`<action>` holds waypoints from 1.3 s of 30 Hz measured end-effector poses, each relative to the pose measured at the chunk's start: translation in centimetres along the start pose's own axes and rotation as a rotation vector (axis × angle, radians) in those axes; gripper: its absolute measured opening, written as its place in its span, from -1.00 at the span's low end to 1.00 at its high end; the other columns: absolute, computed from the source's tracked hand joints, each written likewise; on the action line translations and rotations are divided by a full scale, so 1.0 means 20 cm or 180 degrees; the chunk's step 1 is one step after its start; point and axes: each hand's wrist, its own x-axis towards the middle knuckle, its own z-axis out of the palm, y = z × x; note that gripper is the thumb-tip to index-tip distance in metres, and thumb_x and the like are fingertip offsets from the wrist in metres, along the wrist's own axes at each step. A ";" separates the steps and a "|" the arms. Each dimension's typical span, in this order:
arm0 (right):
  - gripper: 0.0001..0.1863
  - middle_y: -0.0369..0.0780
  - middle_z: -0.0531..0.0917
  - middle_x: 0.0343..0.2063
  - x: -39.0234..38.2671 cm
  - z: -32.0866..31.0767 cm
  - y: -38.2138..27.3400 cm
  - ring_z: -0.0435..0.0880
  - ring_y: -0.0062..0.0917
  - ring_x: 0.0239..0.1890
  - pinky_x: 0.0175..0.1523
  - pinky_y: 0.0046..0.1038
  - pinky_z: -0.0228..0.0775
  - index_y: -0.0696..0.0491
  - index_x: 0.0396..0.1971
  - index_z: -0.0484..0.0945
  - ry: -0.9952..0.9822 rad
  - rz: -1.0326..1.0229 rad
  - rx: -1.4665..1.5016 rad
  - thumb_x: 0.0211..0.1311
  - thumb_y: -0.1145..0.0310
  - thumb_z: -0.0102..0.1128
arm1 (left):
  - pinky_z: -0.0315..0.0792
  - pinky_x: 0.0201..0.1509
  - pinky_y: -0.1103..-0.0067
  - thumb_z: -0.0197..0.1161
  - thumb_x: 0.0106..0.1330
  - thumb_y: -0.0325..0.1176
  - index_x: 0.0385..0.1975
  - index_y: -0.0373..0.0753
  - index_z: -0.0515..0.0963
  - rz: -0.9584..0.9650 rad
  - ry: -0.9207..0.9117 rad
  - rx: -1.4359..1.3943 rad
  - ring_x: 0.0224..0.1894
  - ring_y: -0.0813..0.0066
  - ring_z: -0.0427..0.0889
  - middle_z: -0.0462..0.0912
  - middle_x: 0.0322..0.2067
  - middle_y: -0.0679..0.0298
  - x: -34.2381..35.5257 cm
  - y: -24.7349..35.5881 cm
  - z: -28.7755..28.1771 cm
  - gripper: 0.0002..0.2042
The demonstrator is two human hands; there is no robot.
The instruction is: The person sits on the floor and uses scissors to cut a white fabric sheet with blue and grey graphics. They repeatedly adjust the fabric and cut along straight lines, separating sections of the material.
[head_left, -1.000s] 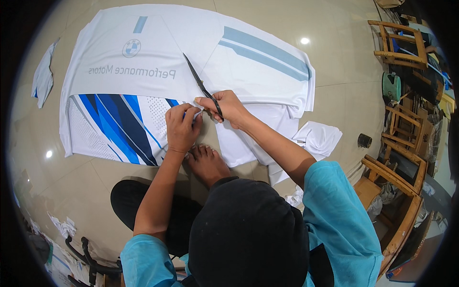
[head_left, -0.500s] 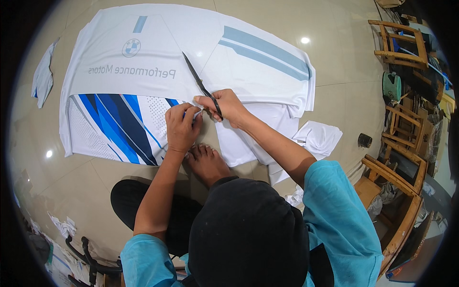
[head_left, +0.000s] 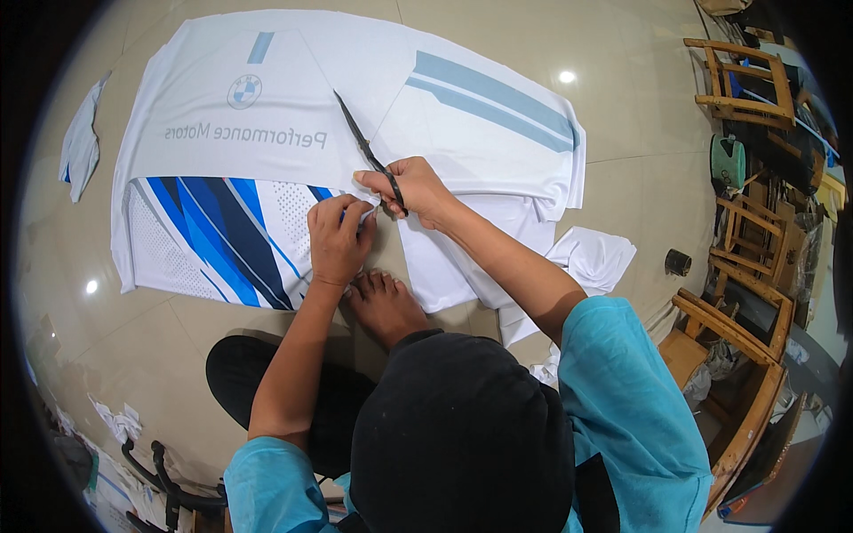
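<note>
A large white printed fabric sheet (head_left: 267, 133) with blue and grey stripes lies spread on the tiled floor. My right hand (head_left: 410, 188) grips long dark scissors (head_left: 360, 142), whose blades point up and left over the cloth. My left hand (head_left: 336, 238) pinches the fabric's edge just beside the scissors, near the blue striped panel (head_left: 222, 235). A bare foot (head_left: 384, 304) rests on the floor right below both hands. My black cap hides the area closest to me.
Cut white fabric pieces (head_left: 591, 258) lie to the right, and another scrap (head_left: 80, 142) at the far left. Wooden chairs (head_left: 737, 84) and frames (head_left: 737, 329) crowd the right side. A small dark cylinder (head_left: 677, 262) stands on the floor. Paper scraps (head_left: 111, 417) lie lower left.
</note>
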 end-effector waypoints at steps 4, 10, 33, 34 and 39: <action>-0.52 -0.28 0.55 -0.71 0.01 0.00 0.01 0.41 -0.66 -0.79 -0.70 -0.53 0.13 0.16 -0.56 0.59 -0.0016 -0.0037 -0.0072 0.27 0.18 0.74 | 0.40 0.18 0.26 0.57 0.28 -0.39 -0.08 -0.08 0.71 0.0027 0.0016 0.0071 0.01 0.25 0.64 0.66 -0.06 0.32 -0.01 -0.01 0.00 -0.75; -0.52 -0.28 0.55 -0.71 0.01 -0.01 0.01 0.43 -0.66 -0.78 -0.69 -0.53 0.16 0.16 -0.55 0.59 -0.0024 -0.0029 -0.0079 0.26 0.17 0.73 | 0.40 0.20 0.26 0.57 0.28 -0.39 -0.07 -0.07 0.71 0.0030 0.0035 0.0072 0.02 0.24 0.64 0.66 -0.05 0.32 -0.01 -0.01 0.00 -0.74; -0.51 -0.28 0.56 -0.69 0.11 0.02 -0.07 0.42 -0.64 -0.75 -0.65 -0.51 0.18 0.19 -0.52 0.63 -0.0066 -0.0083 -0.0196 0.24 0.12 0.73 | 0.39 0.22 0.24 0.54 0.32 -0.44 -0.09 -0.12 0.70 -0.0011 0.0008 -0.0031 0.04 0.20 0.65 0.68 -0.08 0.27 0.01 0.01 -0.01 -0.78; -0.51 -0.28 0.56 -0.69 0.11 0.02 -0.07 0.42 -0.64 -0.75 -0.65 -0.51 0.17 0.19 -0.52 0.63 -0.0065 -0.0081 -0.0165 0.24 0.12 0.73 | 0.39 0.22 0.24 0.55 0.31 -0.44 -0.09 -0.12 0.70 -0.0017 0.0006 -0.0031 0.04 0.20 0.65 0.68 -0.08 0.27 0.01 0.01 -0.01 -0.78; -0.51 -0.29 0.54 -0.70 0.09 0.04 -0.11 0.42 -0.64 -0.75 -0.65 -0.52 0.15 0.18 -0.52 0.62 -0.0014 -0.0051 -0.0005 0.24 0.12 0.73 | 0.39 0.22 0.24 0.55 0.32 -0.44 -0.09 -0.12 0.70 -0.0007 0.0007 0.0002 0.04 0.20 0.65 0.68 -0.07 0.28 0.01 0.01 -0.01 -0.78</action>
